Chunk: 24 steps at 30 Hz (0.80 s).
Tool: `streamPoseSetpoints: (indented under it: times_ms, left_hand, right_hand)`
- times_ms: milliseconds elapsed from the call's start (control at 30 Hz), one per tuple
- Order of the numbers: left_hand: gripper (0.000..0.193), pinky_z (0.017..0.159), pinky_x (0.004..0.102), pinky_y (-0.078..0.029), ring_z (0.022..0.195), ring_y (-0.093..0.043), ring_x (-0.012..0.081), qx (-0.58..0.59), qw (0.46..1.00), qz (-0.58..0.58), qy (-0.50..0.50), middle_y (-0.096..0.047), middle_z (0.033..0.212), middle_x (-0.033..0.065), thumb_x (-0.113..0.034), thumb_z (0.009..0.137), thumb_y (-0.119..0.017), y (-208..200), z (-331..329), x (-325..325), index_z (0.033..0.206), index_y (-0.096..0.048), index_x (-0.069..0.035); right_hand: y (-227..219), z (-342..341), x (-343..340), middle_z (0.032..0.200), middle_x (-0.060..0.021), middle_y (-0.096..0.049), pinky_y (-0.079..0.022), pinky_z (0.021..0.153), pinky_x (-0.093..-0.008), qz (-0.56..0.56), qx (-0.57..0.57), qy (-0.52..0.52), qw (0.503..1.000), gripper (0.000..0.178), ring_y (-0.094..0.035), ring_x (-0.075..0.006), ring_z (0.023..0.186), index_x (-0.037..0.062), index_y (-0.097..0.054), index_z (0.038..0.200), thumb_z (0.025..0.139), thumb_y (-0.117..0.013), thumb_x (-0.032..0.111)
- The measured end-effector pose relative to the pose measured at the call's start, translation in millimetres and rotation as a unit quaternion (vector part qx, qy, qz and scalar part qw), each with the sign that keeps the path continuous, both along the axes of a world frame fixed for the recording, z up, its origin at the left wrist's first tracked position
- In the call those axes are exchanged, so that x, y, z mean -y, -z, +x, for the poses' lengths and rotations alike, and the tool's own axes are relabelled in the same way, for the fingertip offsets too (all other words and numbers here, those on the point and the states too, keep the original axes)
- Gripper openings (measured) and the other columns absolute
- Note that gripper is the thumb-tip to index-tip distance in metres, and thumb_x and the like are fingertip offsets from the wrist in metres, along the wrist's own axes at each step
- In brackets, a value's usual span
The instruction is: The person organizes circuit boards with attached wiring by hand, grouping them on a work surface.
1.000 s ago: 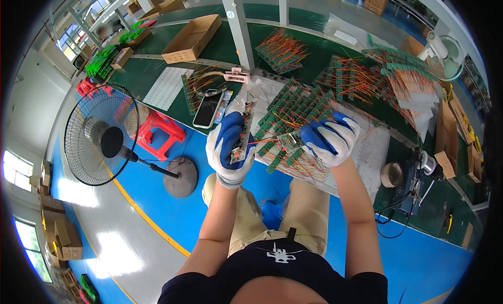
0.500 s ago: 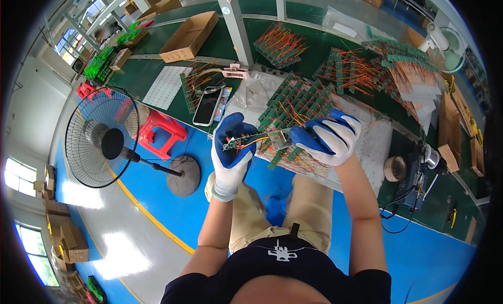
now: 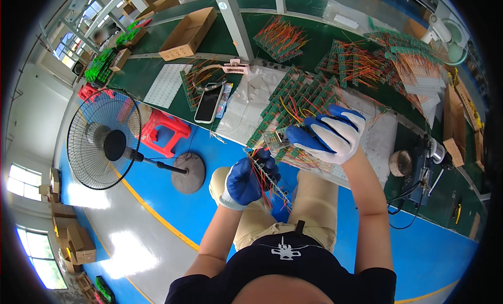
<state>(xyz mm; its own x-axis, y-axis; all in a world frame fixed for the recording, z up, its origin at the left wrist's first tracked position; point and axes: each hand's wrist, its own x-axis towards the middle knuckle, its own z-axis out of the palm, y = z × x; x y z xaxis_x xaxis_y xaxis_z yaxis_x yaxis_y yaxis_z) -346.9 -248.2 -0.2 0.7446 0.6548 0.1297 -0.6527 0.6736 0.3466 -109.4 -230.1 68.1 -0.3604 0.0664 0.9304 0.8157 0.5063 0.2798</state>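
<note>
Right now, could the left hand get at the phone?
Probably yes: the phone lies mostly uncovered near the edge of the bench, with nothing visible between it and the left hand, though that hand holds a wired board.

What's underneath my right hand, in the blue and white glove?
Beside the right blue-and-white gloved hand, green circuit boards with red and yellow wires show. Whatever lies directly beneath its palm is covered and cannot be seen.
</note>
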Motion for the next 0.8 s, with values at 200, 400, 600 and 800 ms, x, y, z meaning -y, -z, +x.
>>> streamPoseSetpoints:
  times_ms: [200,400,600,800]
  left_hand:
    - [0.043,0.081,0.0405,-0.039,0.089,-0.046,0.0221,-0.082,0.987,-0.043,-0.132,-0.049,0.099,0.0079,-0.039,0.090,-0.053,9,-14,6,0.117,-0.051,-0.006]
    - [0.041,0.081,0.0393,-0.039,0.087,-0.046,0.0219,-0.101,0.978,-0.047,-0.176,-0.050,0.100,0.0068,-0.039,0.091,-0.053,10,-28,4,0.116,-0.052,-0.006]
    - [0.046,0.085,0.0362,-0.044,0.090,-0.054,0.0202,-0.269,0.891,0.148,-0.334,-0.055,0.094,0.0095,-0.020,0.082,-0.067,-26,-8,12,0.119,-0.049,-0.001]
    - [0.046,0.073,0.0324,-0.048,0.078,-0.058,0.0180,-0.466,0.644,0.417,-0.441,-0.058,0.085,0.0059,-0.017,0.058,-0.084,-80,7,18,0.098,-0.066,-0.001]
  right_hand:
    - [1,0,0,0.085,0.0070,-0.058,-0.047,0.072,-0.0339,0.007,-0.011,-0.010,1.000,0.029,-0.055,-0.0160,0.080,0.0247,-0.068,0.084,0.060,-0.084,0.025]
    - [-5,7,-1,0.091,0.0001,-0.064,-0.049,0.075,-0.0321,0.034,0.018,-0.043,0.998,0.033,-0.059,-0.0179,0.085,0.0159,-0.069,0.090,0.059,-0.076,0.025]
    - [-4,11,3,0.094,-0.0040,-0.065,-0.051,0.072,-0.0343,-0.007,0.024,-0.117,0.993,0.031,-0.061,-0.0210,0.081,0.0138,-0.069,0.091,0.061,-0.074,0.022]
    - [4,4,18,0.090,-0.0057,-0.065,-0.052,0.070,-0.0331,-0.107,0.018,-0.182,0.977,0.034,-0.061,-0.0228,0.081,0.0136,-0.066,0.096,0.065,-0.073,0.025]
